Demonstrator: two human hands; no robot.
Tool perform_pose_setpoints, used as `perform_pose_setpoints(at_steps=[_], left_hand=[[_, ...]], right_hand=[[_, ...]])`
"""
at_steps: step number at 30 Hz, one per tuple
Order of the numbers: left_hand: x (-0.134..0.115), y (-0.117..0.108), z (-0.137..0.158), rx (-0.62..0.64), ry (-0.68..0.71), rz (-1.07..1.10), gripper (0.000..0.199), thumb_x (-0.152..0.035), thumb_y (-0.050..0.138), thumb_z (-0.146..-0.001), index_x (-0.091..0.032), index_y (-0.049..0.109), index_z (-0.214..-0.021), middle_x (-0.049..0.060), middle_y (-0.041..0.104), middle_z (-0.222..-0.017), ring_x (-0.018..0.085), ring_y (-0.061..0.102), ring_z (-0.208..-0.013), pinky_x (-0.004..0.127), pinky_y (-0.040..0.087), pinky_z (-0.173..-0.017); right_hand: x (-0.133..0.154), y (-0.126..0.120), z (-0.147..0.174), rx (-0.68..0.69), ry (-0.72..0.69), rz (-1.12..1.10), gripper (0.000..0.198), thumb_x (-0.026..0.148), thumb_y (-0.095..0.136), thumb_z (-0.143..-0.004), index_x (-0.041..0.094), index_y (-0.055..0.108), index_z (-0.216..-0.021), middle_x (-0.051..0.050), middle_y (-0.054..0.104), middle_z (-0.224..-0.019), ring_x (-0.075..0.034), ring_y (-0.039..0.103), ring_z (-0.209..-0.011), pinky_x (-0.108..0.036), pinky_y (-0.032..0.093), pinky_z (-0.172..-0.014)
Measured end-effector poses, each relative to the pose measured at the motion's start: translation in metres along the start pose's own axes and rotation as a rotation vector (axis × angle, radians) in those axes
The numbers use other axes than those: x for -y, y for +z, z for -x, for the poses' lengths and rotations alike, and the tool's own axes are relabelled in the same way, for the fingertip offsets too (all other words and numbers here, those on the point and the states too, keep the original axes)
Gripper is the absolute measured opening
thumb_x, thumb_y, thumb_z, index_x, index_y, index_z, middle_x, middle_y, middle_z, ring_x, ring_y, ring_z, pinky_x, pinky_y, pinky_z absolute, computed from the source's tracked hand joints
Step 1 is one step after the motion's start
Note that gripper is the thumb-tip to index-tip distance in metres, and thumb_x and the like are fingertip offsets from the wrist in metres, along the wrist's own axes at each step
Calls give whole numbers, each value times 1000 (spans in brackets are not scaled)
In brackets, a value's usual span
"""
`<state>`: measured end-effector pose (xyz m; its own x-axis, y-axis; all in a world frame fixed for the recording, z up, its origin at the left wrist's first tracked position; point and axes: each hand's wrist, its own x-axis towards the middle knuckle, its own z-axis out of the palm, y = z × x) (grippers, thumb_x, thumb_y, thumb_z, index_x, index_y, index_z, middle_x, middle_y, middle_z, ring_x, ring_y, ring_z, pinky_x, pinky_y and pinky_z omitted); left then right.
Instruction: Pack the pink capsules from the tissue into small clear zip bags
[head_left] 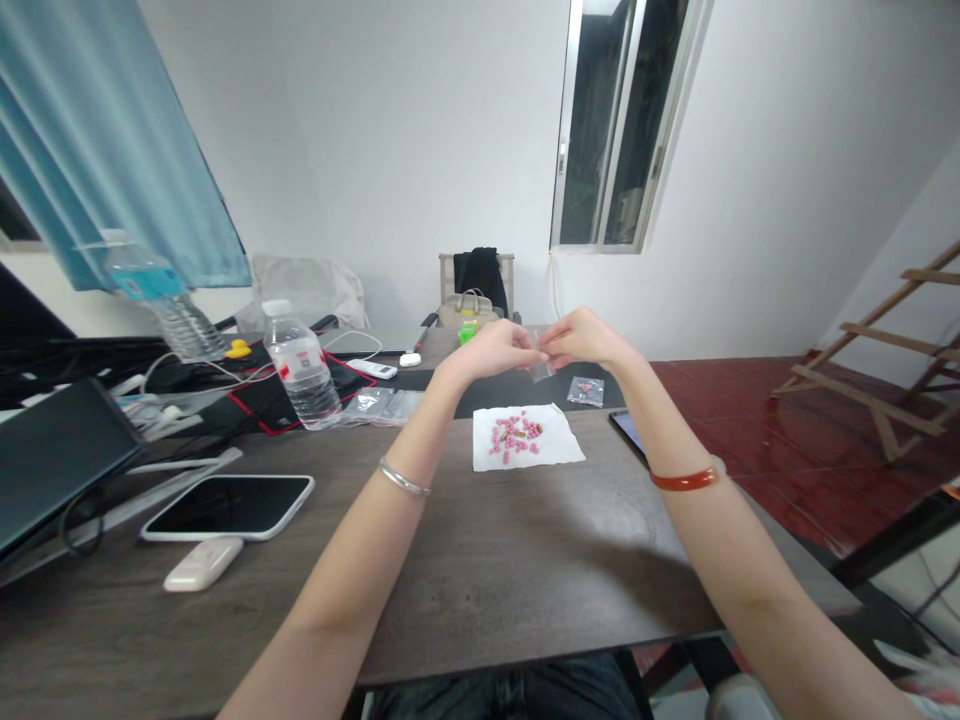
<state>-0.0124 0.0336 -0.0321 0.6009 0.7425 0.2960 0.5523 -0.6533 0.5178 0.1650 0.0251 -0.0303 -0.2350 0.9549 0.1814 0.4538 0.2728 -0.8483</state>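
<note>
My left hand (501, 348) and my right hand (581, 338) meet above the far part of the desk, fingers closed on a small clear plastic bag (540, 371) that hangs between them. What the bag holds, if anything, is too small to tell. Just nearer to me lies a white paper sheet (484, 452) with many small pink beads or pills (501, 440) and a few brownish capsule-like pieces (520, 434) on it. To the right of my hands, a second small clear bag (586, 391) with pinkish bits inside rests on the dark strip.
Left on the desk are a water bottle (301, 365), a bigger bottle (161, 295), flat plastic bags (384, 404), a tablet (229, 507), a white case (203, 564) and a laptop (60, 470). A phone (628, 432) lies beside my right forearm. Beyond stands a chair (445, 270).
</note>
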Motion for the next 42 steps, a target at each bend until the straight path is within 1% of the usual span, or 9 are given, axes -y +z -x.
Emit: perform_pose_setpoints(at_steps=[4,10,16,19,22,26,34,39,42], left_hand=[[-19,-1,0,57,-62,-13,20,-31,62,-68,-12,64,-61,0,58,-52,9,48,-48,23,31,-48],[-15,-13,9,46,-84,-93,19,-30,64,-66,-13,67,-60,-3,53,-49,8,41,-45,23,27,-46],[-14,-21,16,74,-123,-141,22,-35,68,-64,-13,70,-62,-2,55,-48,9,41,-47,24,25,-47],[-11,-21,16,112,-124,-119,24,-36,67,-64,-13,71,-61,-1,59,-49,9,44,-48,25,27,-48],[-5,-21,16,130,-118,-89,25,-37,67,-64,-13,71,-60,1,61,-51,11,49,-50,24,30,-49],[-1,-22,17,96,-102,-80,25,-38,67,-64,-14,71,-61,0,61,-52,11,50,-52,23,33,-50],[0,-22,18,7,-124,-149,28,-41,69,-61,-13,69,-58,-1,55,-48,9,42,-48,23,27,-47],[6,-24,18,52,-88,-80,30,-41,66,-66,-12,74,-70,2,65,-57,11,51,-53,23,33,-50],[6,-27,19,66,-57,-40,30,-40,64,-68,-12,74,-72,5,69,-63,13,56,-58,23,38,-54]], right_hand=[[7,1,5,66,-75,111,18,3,56,-68,12,70,-62,1,62,-53,-8,57,-49,-17,52,-50],[14,9,9,126,-93,163,20,5,55,-68,13,73,-72,-1,67,-61,-9,60,-55,-15,47,-47],[12,23,4,167,-81,-19,35,-3,54,-61,11,70,-88,-1,71,-69,-9,61,-56,-16,48,-50],[8,27,0,170,-85,-84,39,-5,56,-59,9,66,-94,0,68,-62,-9,58,-53,-16,46,-48],[5,29,-3,148,-88,-92,36,-6,58,-59,8,64,-91,2,64,-54,-8,56,-49,-16,45,-47],[6,32,-4,92,-52,-109,31,-6,59,-60,9,62,-87,3,64,-54,-8,58,-50,-17,47,-49],[11,34,1,26,8,-227,26,-5,64,-64,10,61,-84,1,65,-56,-9,60,-51,-18,51,-52],[15,32,5,0,28,-281,19,4,71,-69,10,63,-84,-3,69,-62,-10,63,-54,-19,52,-52],[19,32,7,-30,46,-298,20,3,71,-69,11,62,-85,-3,68,-60,-10,62,-52,-18,51,-50]])
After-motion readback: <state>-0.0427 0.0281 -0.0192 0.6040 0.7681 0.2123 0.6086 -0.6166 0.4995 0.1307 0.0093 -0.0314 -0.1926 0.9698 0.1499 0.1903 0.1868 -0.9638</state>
